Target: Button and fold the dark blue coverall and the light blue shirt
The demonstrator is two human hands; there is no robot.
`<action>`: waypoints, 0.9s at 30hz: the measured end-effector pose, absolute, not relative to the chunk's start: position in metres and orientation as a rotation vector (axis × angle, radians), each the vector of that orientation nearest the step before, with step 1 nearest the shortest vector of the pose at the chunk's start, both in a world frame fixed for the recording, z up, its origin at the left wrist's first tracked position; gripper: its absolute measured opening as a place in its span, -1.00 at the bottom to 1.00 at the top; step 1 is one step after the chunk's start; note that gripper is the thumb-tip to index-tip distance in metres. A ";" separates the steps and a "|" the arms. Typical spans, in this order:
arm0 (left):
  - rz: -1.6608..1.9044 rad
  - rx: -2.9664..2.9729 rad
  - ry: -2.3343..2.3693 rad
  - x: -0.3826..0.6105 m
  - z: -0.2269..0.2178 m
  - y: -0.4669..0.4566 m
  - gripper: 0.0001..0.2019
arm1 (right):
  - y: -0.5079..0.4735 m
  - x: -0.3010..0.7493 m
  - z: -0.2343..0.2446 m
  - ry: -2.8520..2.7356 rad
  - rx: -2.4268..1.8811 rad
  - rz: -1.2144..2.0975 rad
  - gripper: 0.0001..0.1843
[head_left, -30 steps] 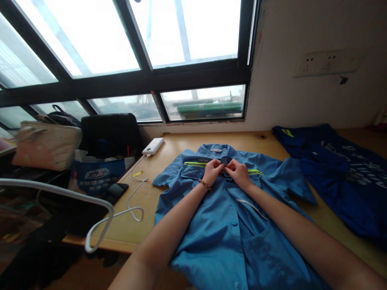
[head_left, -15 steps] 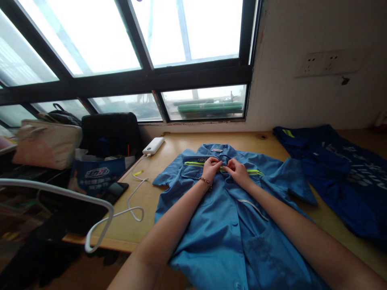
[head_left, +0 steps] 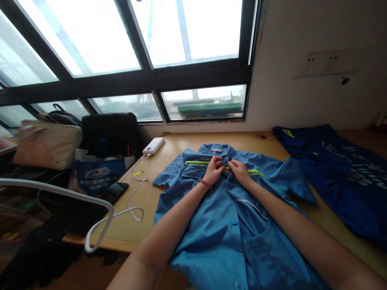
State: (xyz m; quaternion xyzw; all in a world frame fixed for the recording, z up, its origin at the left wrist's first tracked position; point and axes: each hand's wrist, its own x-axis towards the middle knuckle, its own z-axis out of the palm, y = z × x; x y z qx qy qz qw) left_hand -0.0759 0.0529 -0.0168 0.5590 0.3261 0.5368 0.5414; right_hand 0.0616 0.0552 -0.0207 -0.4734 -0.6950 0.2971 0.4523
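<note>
A blue short-sleeved work shirt (head_left: 205, 225) with a yellow reflective stripe lies front up on the table, its collar toward the window. My left hand (head_left: 214, 171), with a beaded bracelet at the wrist, pinches the front placket just below the collar. Close beside it, my right hand (head_left: 240, 171) pinches the other side of the same opening. The fingertips of both hands nearly meet there, and whatever small part lies between them is hidden. Lower down the front, a button (head_left: 234, 222) shows on the placket.
A dark blue garment (head_left: 341, 173) with white print lies on the right of the table. On the left are a white power bank (head_left: 153, 146) with its cable (head_left: 130, 201) and a dark phone (head_left: 116, 191). Bags (head_left: 48, 143) and a black chair back (head_left: 110, 133) stand beyond the table's left edge.
My right hand has shifted slightly right, and the left fingers have turned a little at the placket. Both hands stay on the shirt, which lies almost unchanged.
</note>
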 end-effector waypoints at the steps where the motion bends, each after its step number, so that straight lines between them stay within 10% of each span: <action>1: 1.266 1.350 0.785 -0.076 -0.017 0.053 -0.66 | 0.056 0.062 -0.021 -1.702 -1.175 0.779 -0.59; 14: 1.307 1.680 1.195 -0.088 -0.025 0.090 -0.71 | 0.016 0.056 0.002 -2.056 -1.133 0.916 -0.71; 23: 1.120 1.840 1.233 -0.090 -0.024 0.109 -0.71 | -0.109 0.027 0.042 -2.539 -1.533 0.220 -0.80; 27: 1.118 1.762 1.266 -0.089 -0.026 0.114 -0.72 | -0.199 0.026 0.050 -2.531 -1.290 0.721 -0.80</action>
